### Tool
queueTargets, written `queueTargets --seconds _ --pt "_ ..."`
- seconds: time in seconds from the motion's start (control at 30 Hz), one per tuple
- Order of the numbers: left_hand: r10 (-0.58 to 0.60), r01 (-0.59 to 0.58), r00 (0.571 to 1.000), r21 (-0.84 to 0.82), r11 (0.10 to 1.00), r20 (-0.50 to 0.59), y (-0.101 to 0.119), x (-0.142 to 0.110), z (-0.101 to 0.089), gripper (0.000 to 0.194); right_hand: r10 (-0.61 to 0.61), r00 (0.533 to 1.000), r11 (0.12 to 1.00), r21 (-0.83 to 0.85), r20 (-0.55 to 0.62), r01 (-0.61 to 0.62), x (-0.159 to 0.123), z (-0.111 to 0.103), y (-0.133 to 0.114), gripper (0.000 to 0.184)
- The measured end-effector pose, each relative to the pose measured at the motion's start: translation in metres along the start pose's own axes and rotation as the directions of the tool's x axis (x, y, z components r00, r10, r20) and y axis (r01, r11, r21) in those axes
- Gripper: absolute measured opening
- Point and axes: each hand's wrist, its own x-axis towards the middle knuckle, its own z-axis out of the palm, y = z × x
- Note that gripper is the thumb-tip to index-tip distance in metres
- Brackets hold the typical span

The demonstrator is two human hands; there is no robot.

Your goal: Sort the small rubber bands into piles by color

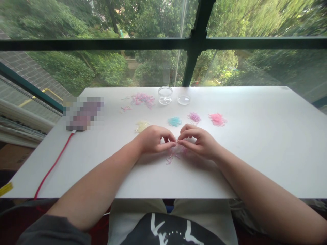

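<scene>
Over the middle of the white table, my left hand [155, 140] and my right hand [198, 140] meet fingertip to fingertip. Both are closed in a pinch on a tiny pale rubber band [177, 141], mostly hidden by the fingers. Below them lies a loose scatter of pink and lilac rubber bands [170, 158], partly covered by my right hand. Just beyond my left hand is a pile of pale yellow bands [142, 126]. Farther back sit small piles of blue bands [174, 121], purple bands [194, 117] and pink bands [217, 119].
A mixed heap of bands [143, 99] lies toward the table's back, beside a clear round jar [165, 96] and a shallow clear dish or lid [184, 100]. At left, a red cable [55, 164] runs to a pixelated object [85, 114]. Windows border the far edge.
</scene>
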Motion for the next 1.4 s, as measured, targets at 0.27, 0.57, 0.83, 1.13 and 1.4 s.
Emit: queueTargets --seconds 0.27,0.57,0.83,1.13,1.4 --pt "-0.003 0.003 0.999 -0.003 1.0 -0.037 -0.0006 -0.0011 0.0018 0.017 -0.01 1.0 1.0 0.01 0.005 0.01 -0.0001 0.0021 0.0015 0.007" --pt "-0.004 0.005 1.0 -0.032 0.999 0.012 0.0013 0.001 0.002 0.021 -0.029 1.0 0.999 0.032 -0.01 0.03 0.0 0.0044 0.0016 0.006" --pt "-0.041 0.038 0.998 -0.069 0.997 -0.042 0.001 0.0017 0.0068 0.016 -0.011 0.999 0.999 0.037 -0.03 0.012 0.0002 0.0046 0.0015 0.009" --pt "-0.031 0.022 0.996 -0.109 0.994 -0.085 0.0014 0.0033 0.0056 0.014 -0.021 0.999 0.999 0.038 -0.033 0.023 0.0001 0.0018 0.0001 0.01" --pt "-0.044 0.033 0.995 -0.122 0.992 -0.088 0.0011 0.0031 0.0055 0.013 -0.04 0.999 0.998 0.038 0.009 0.04 -0.0016 -0.0012 -0.0003 0.005"
